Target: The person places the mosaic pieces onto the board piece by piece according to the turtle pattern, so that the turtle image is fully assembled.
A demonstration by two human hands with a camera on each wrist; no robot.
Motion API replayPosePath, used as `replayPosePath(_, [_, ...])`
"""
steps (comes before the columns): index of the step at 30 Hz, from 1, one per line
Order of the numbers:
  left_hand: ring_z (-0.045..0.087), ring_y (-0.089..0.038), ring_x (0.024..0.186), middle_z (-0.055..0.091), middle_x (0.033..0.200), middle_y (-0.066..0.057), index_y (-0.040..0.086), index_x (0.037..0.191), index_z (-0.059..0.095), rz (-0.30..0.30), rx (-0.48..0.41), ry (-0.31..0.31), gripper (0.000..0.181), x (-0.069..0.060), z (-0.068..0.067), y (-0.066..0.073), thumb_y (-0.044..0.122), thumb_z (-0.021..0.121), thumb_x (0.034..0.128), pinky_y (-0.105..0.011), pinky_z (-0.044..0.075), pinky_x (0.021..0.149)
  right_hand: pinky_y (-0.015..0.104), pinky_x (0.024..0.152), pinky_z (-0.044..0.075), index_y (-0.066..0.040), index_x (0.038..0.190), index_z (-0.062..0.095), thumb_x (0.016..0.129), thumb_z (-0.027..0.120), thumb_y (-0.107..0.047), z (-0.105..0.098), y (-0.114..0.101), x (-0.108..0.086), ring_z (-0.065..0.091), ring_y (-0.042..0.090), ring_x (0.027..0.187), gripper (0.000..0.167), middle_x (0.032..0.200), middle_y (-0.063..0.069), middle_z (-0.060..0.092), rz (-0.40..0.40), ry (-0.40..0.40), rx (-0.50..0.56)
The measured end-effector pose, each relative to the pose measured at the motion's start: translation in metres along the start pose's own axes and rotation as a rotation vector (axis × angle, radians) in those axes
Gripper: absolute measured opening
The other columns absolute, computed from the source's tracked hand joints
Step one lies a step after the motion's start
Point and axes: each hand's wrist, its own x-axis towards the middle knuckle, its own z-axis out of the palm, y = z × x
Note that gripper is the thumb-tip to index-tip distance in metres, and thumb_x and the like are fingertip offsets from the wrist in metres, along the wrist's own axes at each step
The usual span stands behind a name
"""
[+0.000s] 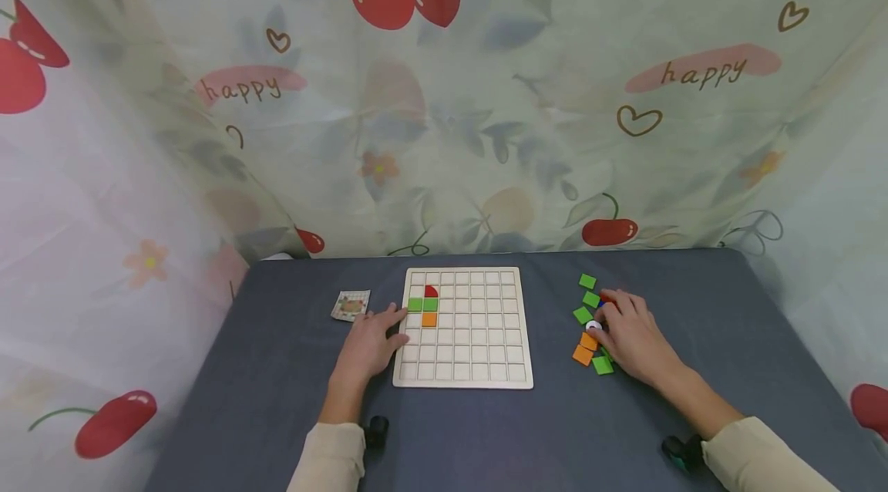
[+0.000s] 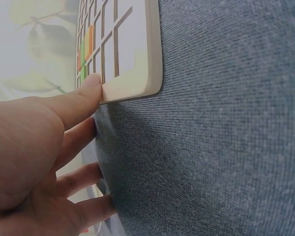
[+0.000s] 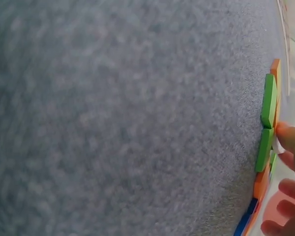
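Head view: right hand (image 1: 634,339) is pinching white piece (image 1: 593,325) amid loose tiles (image 1: 582,315), right of gridded board (image 1: 479,353); left hand (image 1: 369,342), spread, is touching board. Piece is looking light, stiff; edge-pinching is probably suiting it.

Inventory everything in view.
Table: one, slate, foreground
Printed sheeting: count unclear, pale, background
Grid board: one, cream, on table
Placed pieces: four (two green, one orange, one red), on board
Card: one, multicoloured, left of board
Loose tiles: at least five green, two orange, right of board
White piece: one, white, same pile
Blue, red pieces: count unclear, same pile
Wrist devices: two, black, wrists
Sleeves: two, cream, forearms
Left grip: one, bare, touching board's left edge
Right grip: one, bare, pinching white piece
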Motion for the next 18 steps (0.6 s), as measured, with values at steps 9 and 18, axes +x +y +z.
replayPosePath(9, [0.031,-0.051,0.151,0.046,0.160,-0.007,0.023,0.150,0.055,-0.006,0.007,-0.006,0.056,0.000,-0.001,0.001,0.028,0.071,0.0963,-0.067,0.033,0.119,0.050,0.093,0.039,-0.012,0.084,0.058,0.088,0.079,-0.010,0.003,-0.007,0.005,0.053,0.037,0.111,0.021,0.111,0.018,0.063,-0.040,0.125,0.147])
replayPosePath(18, [0.031,-0.052,0.150,0.046,0.160,-0.008,0.023,0.149,0.055,0.000,0.003,-0.009,0.056,-0.001,-0.003,0.001,0.028,0.071,0.0957,-0.067,0.033,0.119,0.019,0.061,0.051,-0.013,0.099,0.062,0.095,0.073,-0.017,-0.007,-0.015,0.017,0.056,0.003,0.069,0.013,0.084,-0.003,0.067,0.116,-0.017,0.302])
